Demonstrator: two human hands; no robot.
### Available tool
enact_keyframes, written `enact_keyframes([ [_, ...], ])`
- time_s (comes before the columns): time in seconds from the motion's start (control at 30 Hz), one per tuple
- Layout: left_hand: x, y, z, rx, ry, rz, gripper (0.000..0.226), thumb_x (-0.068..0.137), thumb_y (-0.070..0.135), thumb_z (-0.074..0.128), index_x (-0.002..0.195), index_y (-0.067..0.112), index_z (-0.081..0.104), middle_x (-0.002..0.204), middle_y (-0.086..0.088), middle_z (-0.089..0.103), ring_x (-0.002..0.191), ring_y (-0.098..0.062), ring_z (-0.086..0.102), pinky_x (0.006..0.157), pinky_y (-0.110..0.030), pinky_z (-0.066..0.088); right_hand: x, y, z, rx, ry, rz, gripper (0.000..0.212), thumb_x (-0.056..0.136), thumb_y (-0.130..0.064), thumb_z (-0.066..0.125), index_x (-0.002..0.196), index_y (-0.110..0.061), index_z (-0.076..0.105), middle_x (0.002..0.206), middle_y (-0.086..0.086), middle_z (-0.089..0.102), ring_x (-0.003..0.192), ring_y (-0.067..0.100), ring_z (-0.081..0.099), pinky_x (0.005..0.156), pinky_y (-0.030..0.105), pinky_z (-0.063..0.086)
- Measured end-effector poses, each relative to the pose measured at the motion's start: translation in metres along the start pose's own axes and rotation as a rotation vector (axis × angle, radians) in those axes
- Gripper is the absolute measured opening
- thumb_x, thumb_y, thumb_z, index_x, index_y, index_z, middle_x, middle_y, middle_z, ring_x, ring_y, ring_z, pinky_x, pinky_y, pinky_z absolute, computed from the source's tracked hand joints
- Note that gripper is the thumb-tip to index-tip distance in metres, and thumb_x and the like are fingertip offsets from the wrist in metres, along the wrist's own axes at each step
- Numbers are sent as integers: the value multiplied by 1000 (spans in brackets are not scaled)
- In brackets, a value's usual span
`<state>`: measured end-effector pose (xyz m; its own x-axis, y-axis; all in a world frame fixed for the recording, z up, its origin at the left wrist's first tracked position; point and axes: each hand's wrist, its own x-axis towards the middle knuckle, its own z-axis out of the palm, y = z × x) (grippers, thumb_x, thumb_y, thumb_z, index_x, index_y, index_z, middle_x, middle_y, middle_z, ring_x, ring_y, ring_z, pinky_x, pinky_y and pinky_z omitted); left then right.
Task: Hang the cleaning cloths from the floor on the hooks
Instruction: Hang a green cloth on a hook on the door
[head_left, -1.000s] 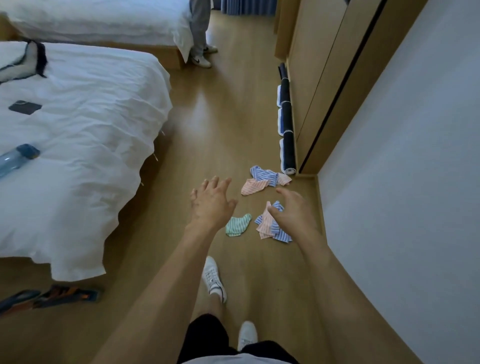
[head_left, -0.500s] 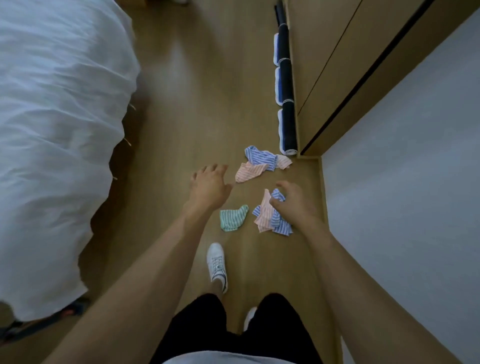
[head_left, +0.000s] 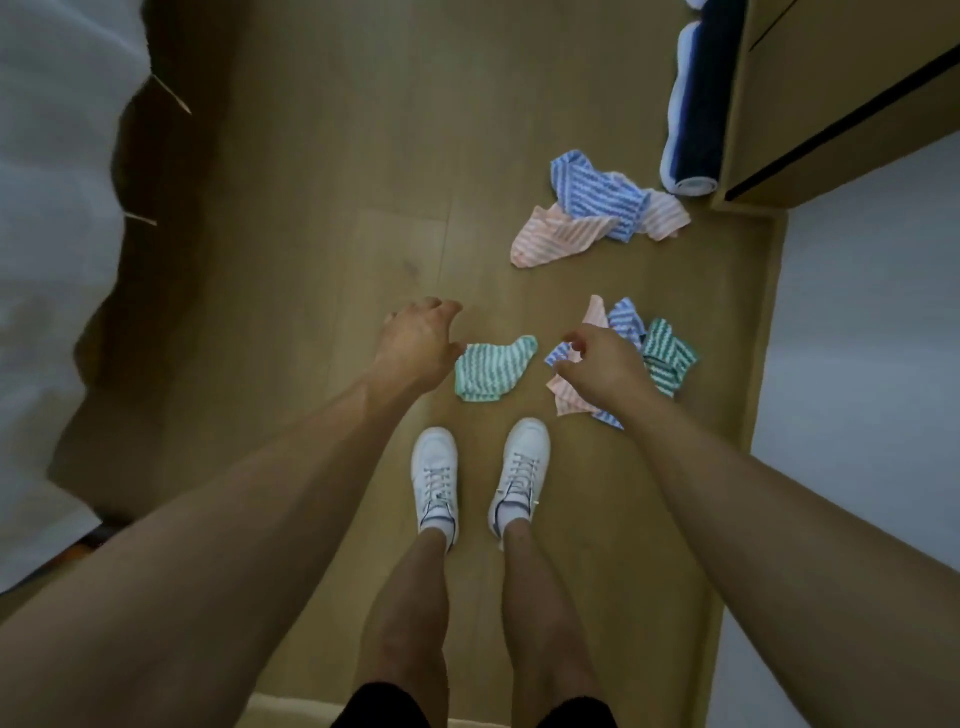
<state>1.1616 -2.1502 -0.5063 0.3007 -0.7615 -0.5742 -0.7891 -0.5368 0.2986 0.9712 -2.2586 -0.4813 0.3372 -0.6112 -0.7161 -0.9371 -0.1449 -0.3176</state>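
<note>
Both arms stretched down toward a wooden floor (head_left: 322, 171), seen from above. Left hand (head_left: 415, 345) just beside the left edge of a lone green-striped cloth (head_left: 493, 369), fingers loosely curled and holding nothing; whether the thumb touches the cloth cannot be told. Right hand (head_left: 605, 371) over a crumpled heap of cloths (head_left: 660, 358) in pink, blue and green stripes, fingers bent with thumb and forefinger close together above the heap's left edge; cannot tell whether any fabric is pinched between them. Further ahead, apart from both hands, a second heap (head_left: 597, 208) of blue and pink striped cloths lying flat, its right end near the base corner of a wooden cabinet (head_left: 810, 104). A rolled dark-blue mat (head_left: 696, 114) lying along the cabinet's foot, its open end facing the second heap. Two white sneakers (head_left: 480, 480) planted side by side just behind the green cloth and the near heap. To the right, a pale wall (head_left: 872, 338) meeting the floor along a wooden skirting edge, close to the near heap. To the left, white bedding (head_left: 52, 260) hanging over a dark shadowed gap at the bed's side. Between bedding and cabinet, a broad strip of bare floor ahead of the left hand.
</note>
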Motion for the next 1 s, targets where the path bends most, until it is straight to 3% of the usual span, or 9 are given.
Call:
enact_keyframes([
  [0.2, 104, -52, 137, -29, -105, -29, 57, 92, 35, 62, 143, 17, 44, 142, -10, 50, 127, -31, 48, 105, -43, 38, 148, 66, 99, 10, -49, 15, 42, 90, -22, 64, 130, -11, 58, 132, 12, 60, 121, 27, 56, 102, 31, 38],
  [0.47, 167, -69, 246, -75, -45, 49, 51, 91, 33, 63, 138, 18, 48, 132, -7, 54, 119, -29, 52, 100, -40, 38, 272, 122, 189, 54, 54, 122, 36, 91, -15, 61, 126, -11, 60, 128, 11, 61, 120, 26, 55, 96, 25, 39],
  [0.67, 192, -59, 263, -78, -28, 127, 53, 92, 32, 62, 141, 21, 45, 138, -3, 50, 125, -25, 48, 103, -41, 37, 307, 130, 217, 108, 85, 141, 29, 88, -18, 63, 116, -9, 63, 117, 15, 64, 110, 30, 59, 86, 31, 43],
  [0.8, 198, -48, 254, -79, -26, 149, 54, 93, 33, 61, 143, 23, 44, 139, -1, 49, 125, -23, 47, 102, -38, 37, 306, 124, 214, 167, 81, 140, 21, 84, -19, 70, 102, -7, 69, 101, 14, 69, 101, 29, 63, 74, 27, 41],
  [0.9, 196, -39, 231, -83, -31, 151, 55, 92, 31, 62, 143, 23, 43, 140, 0, 48, 127, -23, 47, 104, -39, 36, 287, 111, 195, 286, 99, 83, 18, 80, -20, 75, 94, -10, 72, 76, 1, 64, 84, 19, 62, 63, 24, 40],
  [1.0, 188, -25, 193, -123, -36, 171, 57, 90, 27, 66, 142, 20, 45, 140, -1, 49, 127, -24, 48, 104, -40, 37, 252, 88, 163, 359, 129, -48, 17, 79, -18, 77, 96, -13, 75, 81, -1, 68, 78, 9, 61, 59, 14, 41],
])
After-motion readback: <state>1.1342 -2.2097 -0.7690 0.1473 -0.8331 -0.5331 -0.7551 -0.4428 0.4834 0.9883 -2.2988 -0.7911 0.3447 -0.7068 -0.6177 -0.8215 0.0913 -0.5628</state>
